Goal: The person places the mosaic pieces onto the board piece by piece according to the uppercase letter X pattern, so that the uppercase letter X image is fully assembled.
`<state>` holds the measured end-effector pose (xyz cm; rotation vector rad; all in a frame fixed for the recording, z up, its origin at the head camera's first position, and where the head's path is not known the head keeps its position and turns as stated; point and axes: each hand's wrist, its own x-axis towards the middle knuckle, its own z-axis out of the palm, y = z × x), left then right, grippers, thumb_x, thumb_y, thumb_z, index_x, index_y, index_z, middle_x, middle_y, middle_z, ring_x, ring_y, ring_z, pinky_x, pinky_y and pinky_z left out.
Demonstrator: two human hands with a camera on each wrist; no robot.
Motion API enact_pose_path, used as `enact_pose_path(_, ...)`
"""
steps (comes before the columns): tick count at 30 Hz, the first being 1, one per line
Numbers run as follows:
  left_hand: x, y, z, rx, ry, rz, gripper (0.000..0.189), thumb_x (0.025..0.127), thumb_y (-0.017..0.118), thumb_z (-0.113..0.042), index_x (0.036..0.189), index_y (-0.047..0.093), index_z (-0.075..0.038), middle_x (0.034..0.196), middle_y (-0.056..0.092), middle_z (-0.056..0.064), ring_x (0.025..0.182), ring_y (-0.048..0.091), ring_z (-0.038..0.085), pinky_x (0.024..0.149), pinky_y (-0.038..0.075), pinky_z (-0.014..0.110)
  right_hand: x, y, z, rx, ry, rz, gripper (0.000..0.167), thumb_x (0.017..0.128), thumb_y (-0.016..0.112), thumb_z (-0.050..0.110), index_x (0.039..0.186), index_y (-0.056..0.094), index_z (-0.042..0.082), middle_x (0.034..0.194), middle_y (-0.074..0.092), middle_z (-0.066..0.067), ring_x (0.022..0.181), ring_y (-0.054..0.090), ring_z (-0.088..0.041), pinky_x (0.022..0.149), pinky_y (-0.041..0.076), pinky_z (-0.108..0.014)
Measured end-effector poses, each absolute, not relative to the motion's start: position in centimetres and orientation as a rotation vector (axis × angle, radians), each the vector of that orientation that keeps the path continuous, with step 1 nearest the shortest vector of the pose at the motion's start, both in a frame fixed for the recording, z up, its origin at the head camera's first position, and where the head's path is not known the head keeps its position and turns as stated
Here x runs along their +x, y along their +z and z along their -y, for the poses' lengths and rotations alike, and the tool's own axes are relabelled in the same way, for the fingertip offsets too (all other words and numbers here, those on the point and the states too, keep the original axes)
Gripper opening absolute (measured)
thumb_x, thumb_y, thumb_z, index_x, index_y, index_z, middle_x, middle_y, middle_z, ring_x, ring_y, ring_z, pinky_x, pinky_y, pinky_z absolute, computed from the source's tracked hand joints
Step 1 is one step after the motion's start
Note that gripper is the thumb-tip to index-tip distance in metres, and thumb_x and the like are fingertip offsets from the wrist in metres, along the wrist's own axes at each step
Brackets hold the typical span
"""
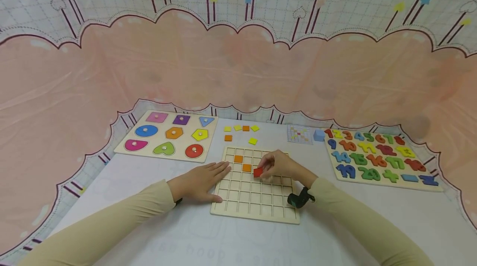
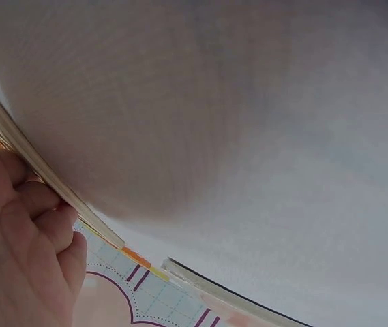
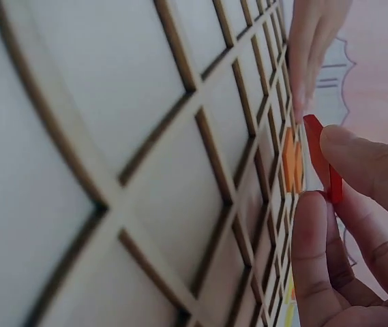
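Note:
A red square tile (image 1: 258, 172) is pinched between the thumb and fingers of my right hand (image 1: 277, 165), over the middle of a wooden grid board (image 1: 257, 212). In the right wrist view the red tile (image 3: 320, 153) stands tilted on edge, close to the raised grid lines. Two orange tiles (image 1: 238, 158) lie in upper-left cells, stepping diagonally toward the red one. My left hand (image 1: 201, 180) rests with outstretched fingers along the board's left edge, thumb near the lower-left corner. Its fingers (image 2: 54, 225) touch the board's rim in the left wrist view.
Behind the board lie several loose yellow tiles (image 1: 253, 141) and orange tiles (image 1: 228, 138). A printed pattern card (image 1: 299, 134) and a blue block (image 1: 319, 135) are at back right. A shape puzzle (image 1: 139, 156) stands left, a number puzzle (image 1: 357, 180) right.

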<state>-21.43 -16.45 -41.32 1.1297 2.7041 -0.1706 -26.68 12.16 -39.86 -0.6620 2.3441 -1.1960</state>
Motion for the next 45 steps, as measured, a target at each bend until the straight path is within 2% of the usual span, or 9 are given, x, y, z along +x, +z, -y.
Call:
enact_pose_path(4,-21.43,-41.30,16.47,1.132,-0.174,-2.705,0.092,0.086,0.043,-0.068,0.151,0.015,-0.010,0.159,0.016,0.006,0.147,0.018,0.022,0.118,0.023,0.038,-26.61,-40.24,-12.27,-0.701,-1.200,-2.334,0.021,0.073,0.077,0.001,0.091,0.068,-0.004,0.079,0.068,-0.008,0.066,0.059,-0.008,0.063,0.052,-0.020)
enact_pose_path(16,-21.40,-41.34,16.44,1.121,-0.168,-2.703,0.092,0.086,0.044,-0.068,0.152,0.014,-0.011,0.159,0.015,0.006,0.147,0.017,0.022,0.118,0.022,0.038,-26.84,-40.69,-12.03,-0.664,-1.110,-2.375,0.018,0.072,0.079,0.005,0.087,0.070,0.002,0.077,0.066,-0.001,0.066,0.056,-0.008,0.065,0.050,-0.019)
enact_pose_path(25,-21.28,-40.99,16.57,1.152,-0.137,-2.700,0.091,0.087,0.045,-0.065,0.151,0.015,-0.007,0.159,0.016,0.009,0.147,0.017,0.024,0.118,0.022,0.039,-26.53,-40.27,-11.98,-0.658,-1.110,-2.359,0.020,0.071,0.080,0.006,0.087,0.069,0.001,0.081,0.066,-0.004,0.069,0.056,-0.010,0.066,0.051,-0.021)
enact_pose_path(45,-21.23,-40.90,16.50,1.174,-0.131,-2.702,0.089,0.088,0.045,-0.063,0.150,0.018,-0.006,0.158,0.018,0.010,0.146,0.019,0.025,0.118,0.023,0.040,-26.78,-40.39,-11.71,-0.654,-1.086,-2.369,0.018,0.071,0.079,0.003,0.087,0.070,0.002,0.074,0.064,-0.001,0.067,0.055,-0.009,0.064,0.049,-0.019)
